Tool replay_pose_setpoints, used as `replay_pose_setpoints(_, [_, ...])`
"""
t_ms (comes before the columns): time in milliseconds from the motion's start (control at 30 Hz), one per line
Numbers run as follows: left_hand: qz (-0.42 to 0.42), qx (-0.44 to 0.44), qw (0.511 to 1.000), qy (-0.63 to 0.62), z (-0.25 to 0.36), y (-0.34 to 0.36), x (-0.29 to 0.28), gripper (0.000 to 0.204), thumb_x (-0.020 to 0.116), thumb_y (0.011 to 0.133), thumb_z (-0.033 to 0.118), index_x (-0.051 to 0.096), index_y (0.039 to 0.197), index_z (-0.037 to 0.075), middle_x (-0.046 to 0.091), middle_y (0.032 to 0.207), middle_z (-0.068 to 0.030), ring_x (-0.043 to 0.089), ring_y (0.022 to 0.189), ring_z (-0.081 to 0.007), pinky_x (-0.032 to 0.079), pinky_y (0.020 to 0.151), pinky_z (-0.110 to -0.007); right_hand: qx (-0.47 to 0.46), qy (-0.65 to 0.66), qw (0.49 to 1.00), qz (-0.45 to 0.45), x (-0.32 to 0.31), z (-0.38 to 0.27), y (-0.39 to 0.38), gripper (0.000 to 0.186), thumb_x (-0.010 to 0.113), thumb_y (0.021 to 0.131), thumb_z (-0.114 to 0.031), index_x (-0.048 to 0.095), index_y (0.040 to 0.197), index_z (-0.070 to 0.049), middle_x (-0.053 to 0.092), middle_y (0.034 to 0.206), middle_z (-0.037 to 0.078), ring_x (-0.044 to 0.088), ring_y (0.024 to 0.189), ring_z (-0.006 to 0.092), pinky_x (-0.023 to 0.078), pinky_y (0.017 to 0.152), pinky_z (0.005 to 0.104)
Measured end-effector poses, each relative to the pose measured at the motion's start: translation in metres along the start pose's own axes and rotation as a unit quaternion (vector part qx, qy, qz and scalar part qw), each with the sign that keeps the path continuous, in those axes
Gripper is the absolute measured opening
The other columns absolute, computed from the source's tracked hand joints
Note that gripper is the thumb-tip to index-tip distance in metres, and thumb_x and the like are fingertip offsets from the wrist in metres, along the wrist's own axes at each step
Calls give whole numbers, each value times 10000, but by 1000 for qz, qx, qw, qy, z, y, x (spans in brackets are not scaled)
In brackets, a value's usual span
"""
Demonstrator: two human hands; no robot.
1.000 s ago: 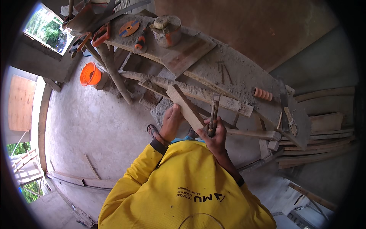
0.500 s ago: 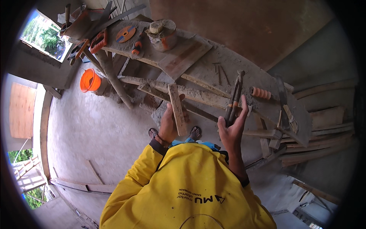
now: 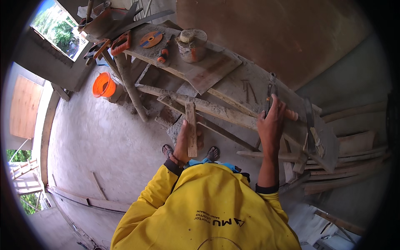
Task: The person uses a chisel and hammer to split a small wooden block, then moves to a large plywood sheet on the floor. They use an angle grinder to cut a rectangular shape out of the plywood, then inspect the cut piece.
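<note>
My left hand (image 3: 182, 139) is closed around a short, flat strip of wood (image 3: 191, 131), held upright in front of my body. Out over the workbench (image 3: 233, 93) reaches my right hand (image 3: 273, 123), its thumb and index finger around the handles of dark pincers (image 3: 270, 92). The jaws of the pincers point to the far edge of the bench. Several nails (image 3: 250, 91) lie on the dusty top, left of the pincers. A ribbed, orange-brown handle (image 3: 292, 115) shows just right of my right hand, which partly covers it.
Farther left on the bench are a mortar-crusted tin (image 3: 191, 48), a flat board (image 3: 214, 73), an orange-and-blue disc (image 3: 151, 39), a screwdriver (image 3: 163, 54) and an orange-handled saw (image 3: 121, 43). An orange bucket (image 3: 103, 85) stands left. Planks (image 3: 350, 160) are stacked right.
My right hand has moved forward and right over the bench, carrying the pincers with it. My left hand keeps the wood strip, which is now more upright.
</note>
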State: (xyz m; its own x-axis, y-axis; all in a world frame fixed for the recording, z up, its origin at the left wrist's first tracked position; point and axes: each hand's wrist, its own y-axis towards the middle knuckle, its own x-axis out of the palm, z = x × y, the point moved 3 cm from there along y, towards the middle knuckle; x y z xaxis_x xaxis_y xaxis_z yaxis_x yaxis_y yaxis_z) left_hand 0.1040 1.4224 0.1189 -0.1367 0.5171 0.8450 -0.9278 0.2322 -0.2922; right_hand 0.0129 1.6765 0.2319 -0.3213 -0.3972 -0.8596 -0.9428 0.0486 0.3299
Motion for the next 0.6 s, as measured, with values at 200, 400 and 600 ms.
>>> replay_pose_setpoints(200, [47,-23,997,-48,-5,-6,6,504,511,1001,493,484,1346,126,581,956,-32,562,626,-180,513,538,-324,22,-29,999,-33,4,6,0,633,618,836,19,370,1416,-28,487,1220,231,551,1166,418,474,966,481])
replay_pose_setpoints(400, [-18,-46,999,8,-1,-2,15,516,450,1018,503,456,1361,118,623,956,-80,649,702,-215,586,594,-384,-30,54,996,58,-9,4,-13,683,588,862,-11,332,1494,-41,533,1145,226,567,1128,412,472,961,479])
replay_pose_setpoints(600, [-9,-103,993,61,-6,0,2,558,434,1020,514,399,1427,133,619,977,-96,667,758,-210,586,542,-342,-50,261,950,-163,3,-14,-96,741,584,844,-10,321,1537,-49,548,1181,225,593,1061,386,507,891,449])
